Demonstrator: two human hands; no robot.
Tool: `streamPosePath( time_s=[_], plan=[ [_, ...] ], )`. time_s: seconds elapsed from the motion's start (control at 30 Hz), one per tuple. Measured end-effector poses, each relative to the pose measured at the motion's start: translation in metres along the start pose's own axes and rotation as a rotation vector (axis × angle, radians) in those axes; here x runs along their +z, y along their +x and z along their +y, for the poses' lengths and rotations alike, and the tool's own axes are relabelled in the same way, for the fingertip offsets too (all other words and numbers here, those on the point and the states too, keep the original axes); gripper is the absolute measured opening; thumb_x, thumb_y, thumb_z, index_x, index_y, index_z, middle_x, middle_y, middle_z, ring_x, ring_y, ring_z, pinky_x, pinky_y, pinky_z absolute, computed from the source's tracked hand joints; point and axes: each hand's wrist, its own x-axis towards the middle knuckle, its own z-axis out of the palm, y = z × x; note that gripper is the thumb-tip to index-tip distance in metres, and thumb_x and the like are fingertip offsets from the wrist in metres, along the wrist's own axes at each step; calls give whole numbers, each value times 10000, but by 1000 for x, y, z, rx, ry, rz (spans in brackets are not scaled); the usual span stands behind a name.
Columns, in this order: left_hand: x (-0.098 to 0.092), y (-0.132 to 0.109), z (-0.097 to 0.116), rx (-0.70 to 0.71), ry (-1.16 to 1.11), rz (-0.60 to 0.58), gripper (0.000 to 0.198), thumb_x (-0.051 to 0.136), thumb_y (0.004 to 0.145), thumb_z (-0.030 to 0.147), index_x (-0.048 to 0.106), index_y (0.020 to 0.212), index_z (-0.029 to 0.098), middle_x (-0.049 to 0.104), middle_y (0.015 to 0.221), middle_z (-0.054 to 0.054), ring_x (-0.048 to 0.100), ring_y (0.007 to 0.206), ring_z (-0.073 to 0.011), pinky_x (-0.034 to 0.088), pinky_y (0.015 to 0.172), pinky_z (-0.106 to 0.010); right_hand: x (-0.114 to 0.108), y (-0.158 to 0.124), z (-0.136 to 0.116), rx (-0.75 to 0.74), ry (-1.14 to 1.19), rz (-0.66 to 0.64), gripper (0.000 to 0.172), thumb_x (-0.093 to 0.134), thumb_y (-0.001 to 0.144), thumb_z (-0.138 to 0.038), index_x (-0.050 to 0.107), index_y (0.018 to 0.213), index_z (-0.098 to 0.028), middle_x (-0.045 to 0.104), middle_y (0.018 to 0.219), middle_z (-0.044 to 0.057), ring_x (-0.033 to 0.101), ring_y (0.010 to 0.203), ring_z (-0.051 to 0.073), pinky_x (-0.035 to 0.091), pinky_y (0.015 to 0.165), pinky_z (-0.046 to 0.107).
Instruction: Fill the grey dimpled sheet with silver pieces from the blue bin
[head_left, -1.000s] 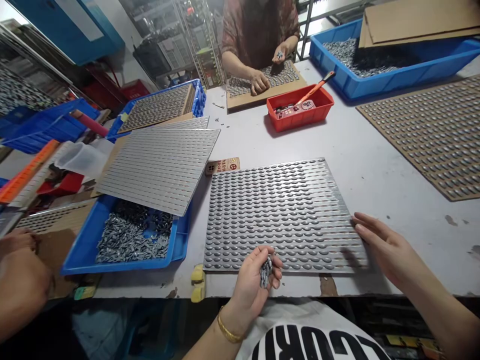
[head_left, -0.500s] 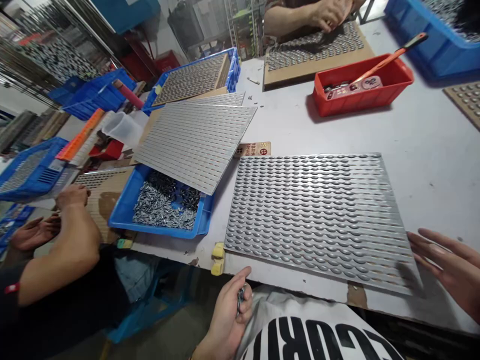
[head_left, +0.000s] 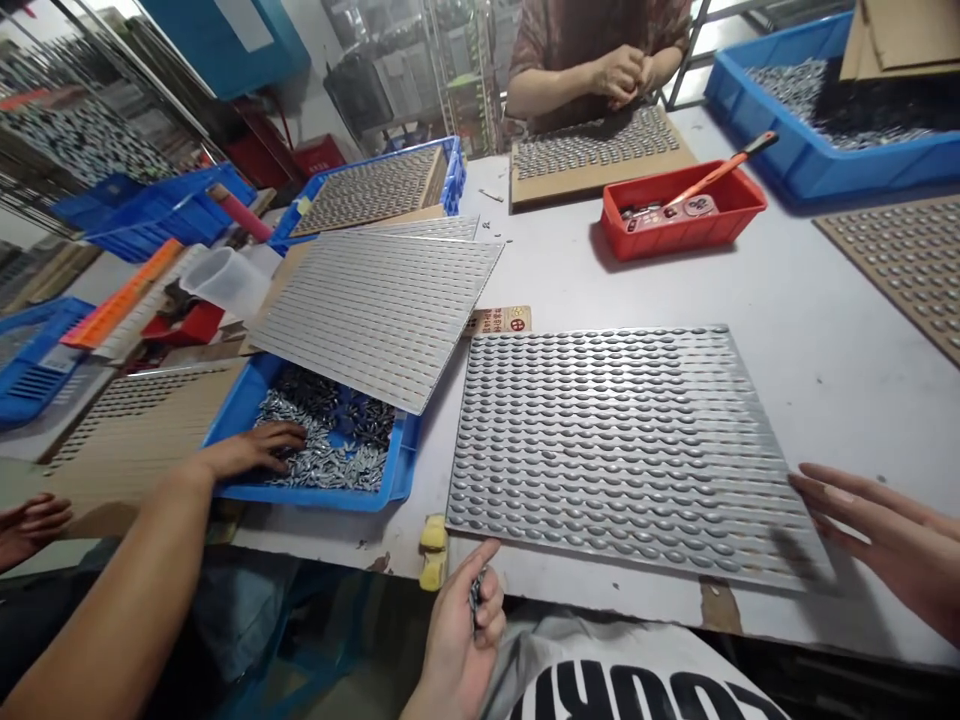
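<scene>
In front of me a grey slotted board (head_left: pixel 600 450) lies on the white table, with rows of small oval metal pieces over most of it. Its right-hand columns show bare slots. My left hand (head_left: pixel 463 630) is below the board's near left corner, its fingers curled round a few small metal pieces (head_left: pixel 475 600) and its index finger pointing out towards the board's edge. At the right edge of the board is my right hand (head_left: pixel 885 525), open with long straight fingers; the fingertips touch or nearly touch the edge.
A blue bin (head_left: pixel 397 490) of loose metal pieces stands left, another grey board (head_left: pixel 382 300) resting over it. A co-worker's hand (head_left: pixel 255 450) is in this bin. Yellow blocks (head_left: pixel 433 552) sit beside my board. Farther off are a red tray (head_left: pixel 682 225) and another person's hands (head_left: pixel 622 75).
My view has shifted a little. The co-worker at left has reached one hand into the blue bin. My left hand keeps hold of the pieces; my right hand stays by the board's edge.
</scene>
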Motion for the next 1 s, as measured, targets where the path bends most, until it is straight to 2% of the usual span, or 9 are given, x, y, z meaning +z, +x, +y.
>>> streamPosePath(
  time_s=[0.13,0.37,0.53,0.7,0.8,0.83,0.87,0.93,1.0],
  plan=[
    [2,4,3,-2,0,-8,331,494,922,222,517,1225,90,370,587,67,272,388,-28,147,347,-160,2,8,2,-30,-32,-23,475,776,557,-386,715,1007,-243,620,1297,61,519,1263,289,587,793,177],
    [10,10,12,36,18,-37,361,556,885,234,514,1215,94,382,600,68,276,393,-25,148,354,-159,18,16,-12,-31,-72,28,431,810,491,-482,756,881,-305,681,1196,58,567,1214,284,576,756,172],
    [16,14,23,103,41,-66,417,542,893,233,485,1293,128,397,604,63,290,404,-30,157,369,-155,32,17,-13,-44,-166,-5,438,796,509,-535,754,900,-342,678,1199,50,571,1203,314,551,887,301],
    [13,21,26,60,140,-83,442,600,862,289,495,1268,150,426,589,62,277,400,-33,142,376,-164,27,25,-12,-94,-375,-55,496,752,566,-584,706,1019,-388,664,1223,18,577,1191,304,517,958,358],
    [18,21,29,53,181,-135,372,651,827,358,553,1127,161,426,574,65,248,396,-27,115,379,-172,37,33,-29,-329,-668,83,559,668,624,-643,650,1126,-397,653,1229,36,613,1097,357,517,932,521],
    [22,21,31,52,191,-156,354,664,815,383,561,1073,164,425,568,66,241,395,-25,103,381,-175,49,36,-39,-473,-763,149,560,622,666,-647,635,1159,-382,644,1238,51,614,1071,369,517,898,557],
    [27,19,32,49,199,-177,344,674,804,406,562,1026,168,424,563,67,236,392,-23,89,384,-178,66,40,-51,-664,-823,156,509,572,737,-614,635,1171,-356,620,1271,61,582,1122,362,518,887,541],
    [40,16,36,43,208,-223,346,687,788,438,550,970,178,429,555,67,235,388,-20,69,392,-182,115,51,-76,-1022,-849,19,376,524,849,-482,653,1151,-300,639,1225,78,562,1144,311,470,962,486],
    [54,14,40,25,192,-265,353,705,770,447,539,937,184,437,556,67,243,390,-17,66,401,-184,178,67,-99,-1242,-872,-203,317,460,917,-343,663,1142,-250,680,1113,91,590,1059,264,466,947,434]
  ],
)
